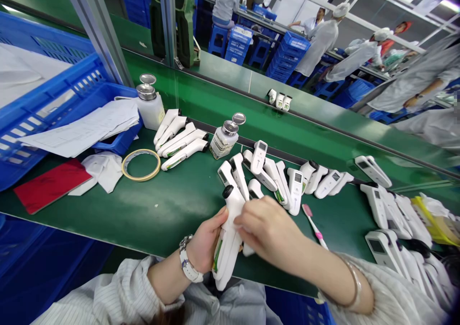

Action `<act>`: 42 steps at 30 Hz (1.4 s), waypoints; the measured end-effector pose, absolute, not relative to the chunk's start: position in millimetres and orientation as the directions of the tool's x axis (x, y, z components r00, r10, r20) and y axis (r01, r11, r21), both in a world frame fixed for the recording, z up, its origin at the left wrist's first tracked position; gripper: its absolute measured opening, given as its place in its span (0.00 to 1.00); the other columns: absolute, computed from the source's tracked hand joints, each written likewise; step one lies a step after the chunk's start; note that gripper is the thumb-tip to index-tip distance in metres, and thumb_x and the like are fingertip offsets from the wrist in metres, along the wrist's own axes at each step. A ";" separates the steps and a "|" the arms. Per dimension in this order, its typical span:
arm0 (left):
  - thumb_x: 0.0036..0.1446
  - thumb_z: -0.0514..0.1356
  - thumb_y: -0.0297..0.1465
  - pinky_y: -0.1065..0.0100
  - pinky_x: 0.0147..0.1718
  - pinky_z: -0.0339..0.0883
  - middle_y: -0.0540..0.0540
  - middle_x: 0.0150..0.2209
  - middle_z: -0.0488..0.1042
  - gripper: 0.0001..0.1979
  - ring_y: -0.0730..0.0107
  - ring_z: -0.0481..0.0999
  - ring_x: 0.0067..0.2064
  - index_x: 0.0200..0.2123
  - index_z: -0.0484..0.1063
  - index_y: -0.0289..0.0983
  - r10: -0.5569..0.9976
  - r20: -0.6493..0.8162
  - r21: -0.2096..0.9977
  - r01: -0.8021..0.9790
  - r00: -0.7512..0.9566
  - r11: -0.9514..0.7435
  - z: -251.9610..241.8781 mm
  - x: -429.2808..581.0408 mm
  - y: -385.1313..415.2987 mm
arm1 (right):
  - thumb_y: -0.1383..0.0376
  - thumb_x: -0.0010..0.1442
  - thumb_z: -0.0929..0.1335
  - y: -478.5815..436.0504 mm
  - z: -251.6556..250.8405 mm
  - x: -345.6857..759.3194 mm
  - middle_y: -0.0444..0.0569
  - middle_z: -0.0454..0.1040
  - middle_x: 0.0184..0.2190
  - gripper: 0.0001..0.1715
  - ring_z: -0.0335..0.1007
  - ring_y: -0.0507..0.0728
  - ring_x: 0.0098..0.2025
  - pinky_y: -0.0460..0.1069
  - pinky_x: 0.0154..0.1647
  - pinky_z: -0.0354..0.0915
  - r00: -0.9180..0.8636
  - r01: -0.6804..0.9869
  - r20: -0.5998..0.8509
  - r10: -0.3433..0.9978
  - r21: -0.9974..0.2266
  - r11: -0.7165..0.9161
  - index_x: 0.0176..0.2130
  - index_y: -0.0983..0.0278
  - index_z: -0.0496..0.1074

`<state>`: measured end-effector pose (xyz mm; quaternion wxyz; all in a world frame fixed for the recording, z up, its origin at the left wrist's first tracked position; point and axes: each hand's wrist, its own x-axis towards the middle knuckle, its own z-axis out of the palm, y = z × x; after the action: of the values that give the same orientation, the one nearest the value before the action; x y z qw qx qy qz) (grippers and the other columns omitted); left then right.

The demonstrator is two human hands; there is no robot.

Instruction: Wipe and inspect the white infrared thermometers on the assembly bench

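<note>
My left hand (204, 243) is closed around a white infrared thermometer (230, 248), held above the bench with its black sensor end up and the handle toward me. A green strip shows along the handle's open side. Against the thermometer's upper body my right hand (264, 224) presses with pinched fingers; what they hold, if anything, is hidden. Just beyond stands a group of thermometers (295, 191), some with small screens facing me. A toothbrush (314, 226) with pink bristles lies right of my right hand.
On the green bench (172, 214) are a tape roll (125, 164), a red booklet (53, 183), pump bottles (224, 140) and a row of thermometers (185, 152). A blue crate (82, 71) with papers stands left. More thermometers (386, 253) crowd the right. Co-workers sit and stand beyond the glass.
</note>
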<state>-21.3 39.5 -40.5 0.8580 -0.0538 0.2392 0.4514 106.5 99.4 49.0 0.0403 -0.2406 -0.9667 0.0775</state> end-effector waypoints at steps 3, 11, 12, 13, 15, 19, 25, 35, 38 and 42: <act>0.58 0.52 0.37 0.68 0.25 0.64 0.45 0.23 0.73 0.14 0.68 0.72 0.22 0.34 0.70 0.33 0.724 -0.473 0.123 -0.775 0.503 0.619 -38.4 -22.5 39.6 | 0.71 0.61 0.60 99.6 48.3 106.3 0.47 0.65 0.24 0.12 0.58 0.54 0.27 0.50 0.30 0.49 -0.852 0.505 0.081 0.517 -0.134 0.853 0.29 0.66 0.70; 0.57 0.52 0.37 0.67 0.25 0.64 0.46 0.21 0.72 0.14 0.67 0.72 0.22 0.36 0.70 0.33 0.723 -0.477 0.131 -0.773 0.500 0.621 -37.6 -21.9 41.3 | 0.71 0.60 0.60 96.9 45.9 107.1 0.46 0.65 0.23 0.11 0.58 0.54 0.27 0.49 0.30 0.48 -0.862 0.482 0.084 0.500 -0.167 0.860 0.30 0.66 0.70; 0.57 0.52 0.36 0.68 0.26 0.64 0.47 0.22 0.72 0.13 0.68 0.72 0.23 0.36 0.70 0.33 0.731 -0.472 0.132 -0.780 0.493 0.611 -38.2 -21.8 41.0 | 0.71 0.60 0.60 96.6 45.7 107.4 0.46 0.65 0.24 0.11 0.58 0.53 0.26 0.49 0.30 0.48 -0.878 0.458 0.067 0.475 -0.177 0.871 0.30 0.66 0.69; 0.56 0.53 0.35 0.68 0.28 0.65 0.48 0.22 0.71 0.12 0.69 0.72 0.23 0.36 0.70 0.34 0.740 -0.467 0.132 -0.789 0.485 0.600 -38.8 -21.8 40.6 | 0.71 0.60 0.60 96.4 45.5 107.8 0.46 0.65 0.24 0.11 0.57 0.53 0.26 0.49 0.30 0.48 -0.894 0.429 0.046 0.445 -0.192 0.882 0.29 0.66 0.69; 0.56 0.54 0.35 0.69 0.29 0.65 0.49 0.22 0.71 0.11 0.70 0.72 0.24 0.36 0.70 0.35 0.747 -0.465 0.136 -0.796 0.475 0.590 -39.6 -21.8 40.0 | 0.71 0.60 0.61 96.3 44.9 108.5 0.46 0.65 0.24 0.11 0.58 0.53 0.27 0.49 0.30 0.48 -0.898 0.423 0.042 0.439 -0.193 0.885 0.28 0.65 0.68; 0.56 0.54 0.36 0.67 0.26 0.65 0.47 0.23 0.72 0.12 0.68 0.72 0.23 0.36 0.70 0.34 0.736 -0.475 0.152 -0.778 0.483 0.609 -40.1 -22.1 40.0 | 0.71 0.61 0.60 95.8 43.8 109.6 0.46 0.63 0.23 0.14 0.56 0.53 0.26 0.50 0.29 0.48 -0.858 0.492 0.097 0.505 -0.132 0.860 0.25 0.66 0.67; 0.55 0.55 0.37 0.67 0.26 0.66 0.47 0.23 0.72 0.11 0.68 0.72 0.23 0.35 0.70 0.35 0.745 -0.472 0.164 -0.784 0.471 0.599 -41.9 -21.5 40.4 | 0.71 0.61 0.60 93.5 44.1 109.5 0.45 0.62 0.22 0.15 0.55 0.53 0.26 0.50 0.29 0.48 -0.872 0.468 0.102 0.478 -0.109 0.877 0.24 0.66 0.67; 0.57 0.52 0.36 0.68 0.25 0.65 0.46 0.23 0.72 0.13 0.68 0.72 0.23 0.31 0.70 0.34 0.738 -0.458 0.151 -0.775 0.495 0.613 -39.5 -22.0 41.0 | 0.71 0.61 0.60 90.4 40.5 109.5 0.45 0.62 0.22 0.15 0.54 0.53 0.25 0.50 0.29 0.47 -0.869 0.475 0.112 0.482 -0.090 0.876 0.23 0.65 0.65; 0.56 0.53 0.34 0.71 0.27 0.65 0.48 0.23 0.71 0.10 0.71 0.72 0.25 0.32 0.70 0.35 0.767 -0.429 0.143 -0.802 0.477 0.579 -38.1 -22.8 40.4 | 0.71 0.60 0.61 89.0 39.8 108.4 0.45 0.63 0.22 0.14 0.55 0.52 0.25 0.49 0.28 0.48 -0.903 0.402 0.115 0.414 -0.111 0.909 0.23 0.64 0.64; 0.58 0.51 0.36 0.68 0.28 0.66 0.39 0.35 0.74 0.16 0.65 0.73 0.33 0.45 0.68 0.33 0.795 -0.358 0.162 -0.805 0.490 0.570 -35.8 -26.9 40.9 | 0.71 0.60 0.62 103.0 48.9 121.8 0.46 0.67 0.22 0.11 0.61 0.53 0.27 0.50 0.29 0.52 -0.774 0.559 0.325 0.543 -0.051 0.827 0.26 0.65 0.67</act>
<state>-26.9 40.9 -35.8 0.8632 -0.0136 0.2001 0.4634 121.8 103.0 48.9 0.1650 -0.2929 -0.9415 -0.0243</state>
